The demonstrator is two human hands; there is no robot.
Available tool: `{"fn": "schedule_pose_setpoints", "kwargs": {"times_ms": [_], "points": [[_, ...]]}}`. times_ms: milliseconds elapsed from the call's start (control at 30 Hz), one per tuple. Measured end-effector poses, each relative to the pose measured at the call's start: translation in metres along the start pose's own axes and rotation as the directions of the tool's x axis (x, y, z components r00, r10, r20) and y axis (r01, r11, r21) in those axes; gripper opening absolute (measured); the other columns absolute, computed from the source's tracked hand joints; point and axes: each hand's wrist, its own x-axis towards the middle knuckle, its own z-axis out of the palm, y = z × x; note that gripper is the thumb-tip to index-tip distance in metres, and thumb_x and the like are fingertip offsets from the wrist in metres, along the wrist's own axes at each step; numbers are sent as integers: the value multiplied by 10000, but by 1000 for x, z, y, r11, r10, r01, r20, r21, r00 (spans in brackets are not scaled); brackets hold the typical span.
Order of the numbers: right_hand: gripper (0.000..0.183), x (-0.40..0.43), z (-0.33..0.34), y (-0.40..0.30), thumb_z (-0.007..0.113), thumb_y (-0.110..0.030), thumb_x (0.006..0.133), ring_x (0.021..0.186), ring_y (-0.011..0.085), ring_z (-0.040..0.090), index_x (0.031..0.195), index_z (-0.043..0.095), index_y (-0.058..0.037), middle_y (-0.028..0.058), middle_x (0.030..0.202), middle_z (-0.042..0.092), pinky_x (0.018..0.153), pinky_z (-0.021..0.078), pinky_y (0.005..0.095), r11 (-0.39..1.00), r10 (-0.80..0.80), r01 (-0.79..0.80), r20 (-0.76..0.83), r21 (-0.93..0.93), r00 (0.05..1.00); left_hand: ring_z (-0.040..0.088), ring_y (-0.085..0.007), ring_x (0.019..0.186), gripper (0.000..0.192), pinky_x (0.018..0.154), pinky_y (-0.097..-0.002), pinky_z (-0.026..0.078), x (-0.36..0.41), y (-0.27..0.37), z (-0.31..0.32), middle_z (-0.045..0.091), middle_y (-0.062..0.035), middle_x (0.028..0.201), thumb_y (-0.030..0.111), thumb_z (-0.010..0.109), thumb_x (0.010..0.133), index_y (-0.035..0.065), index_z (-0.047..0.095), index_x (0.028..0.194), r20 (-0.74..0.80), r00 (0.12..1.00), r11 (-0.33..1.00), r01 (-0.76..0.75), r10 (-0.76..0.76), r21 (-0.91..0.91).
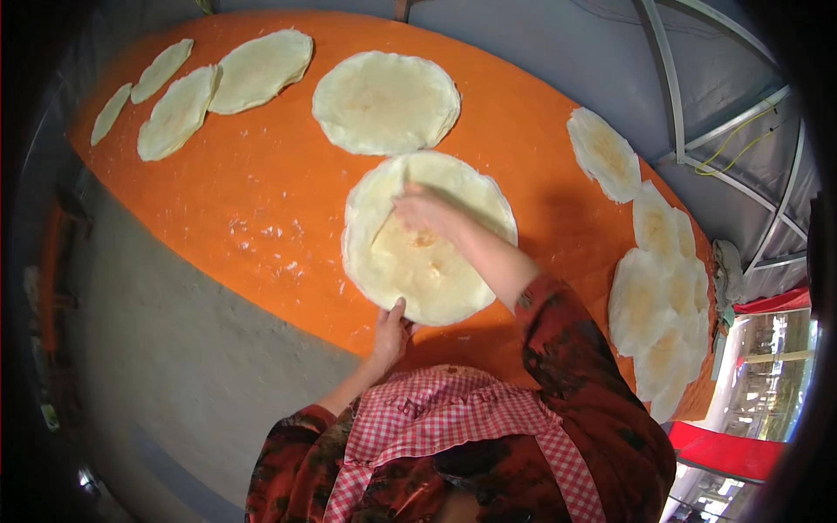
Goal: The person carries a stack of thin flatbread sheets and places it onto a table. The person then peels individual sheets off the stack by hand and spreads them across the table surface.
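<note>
A stack of thin round flatbreads (458, 274) lies before me near the table's front edge. At the stack's near rim is my left hand (392, 330), its thumb on top and the fingers at or beneath the edge. My right hand (422, 210) is over the upper middle of the stack, blurred, with the fingers bent downward. Beside those fingers a raised fold or edge (386, 225) runs across the top sheet. Whether the right fingers pinch that sheet or only rest on it is hidden by the blur. Browned spots mark the top flatbread.
Another flatbread stack (386, 101) touches or nearly touches the far rim of mine. Smaller-looking stacks (261, 72) stand at the far left. Overlapping browned flatbreads (654, 301) spread along the right. White flakes (271, 232) dot the orange tabletop (216, 196). Metal framing (667, 78) rises beyond.
</note>
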Motion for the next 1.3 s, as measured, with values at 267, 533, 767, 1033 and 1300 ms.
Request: {"fn": "schedule_pose_setpoints", "kwargs": {"times_ms": [267, 533, 767, 1033, 1300], "points": [[519, -74, -1, 57, 685, -212, 789, 1156, 230, 478, 1242, 491, -48, 105, 1184, 546, 888, 444, 374, 516, -515, 357, 51, -779, 855, 576, -291, 1068, 365, 884, -437, 499, 11, 30, -24, 554, -118, 1164, 46, 470, 869, 90, 409, 1226, 358, 916, 955, 250, -181, -157], [488, -155, -13, 116, 773, -197, 655, 1120, 283, 496, 1079, 601, -27, 102, 1151, 568, 960, 394, 374, 239, -642, 503, 254, -831, 723, 562, -299, 1092, 411, 962, -464, 460, 13, 41, -13, 546, -127, 1189, -17, 469, 824, 82, 419, 1219, 454, 873, 953, 270, -181, -139], [379, -130, -47, 126, 775, -137, 677, 1114, 255, 511, 1019, 647, -34, 97, 1184, 576, 945, 409, 352, 463, -501, 554, 311, -691, 807, 572, -265, 1053, 368, 929, -425, 498, 11, 34, -6, 547, -115, 1171, 26, 549, 858, 62, 433, 1205, 296, 944, 984, 169, -147, -51], [204, -116, -59, 139, 700, -148, 768, 919, 270, 598, 925, 665, -22, 120, 991, 643, 812, 477, 350, 661, -528, 470, 83, -586, 845, 569, -252, 1049, 404, 859, -394, 535, 14, 29, 8, 545, -117, 1179, 86, 564, 885, 55, 412, 1258, 185, 976, 990, 92, -110, 102], [135, -126, -49, 50, 653, -139, 813, 660, 161, 568, 778, 609, -17, 88, 690, 609, 642, 439, 334, 660, -609, 451, -76, -600, 790, 595, -216, 900, 298, 743, -364, 523, 16, 23, -5, 588, -99, 1019, 105, 555, 878, 19, 481, 1153, -21, 999, 990, 33, -30, 141]]}}
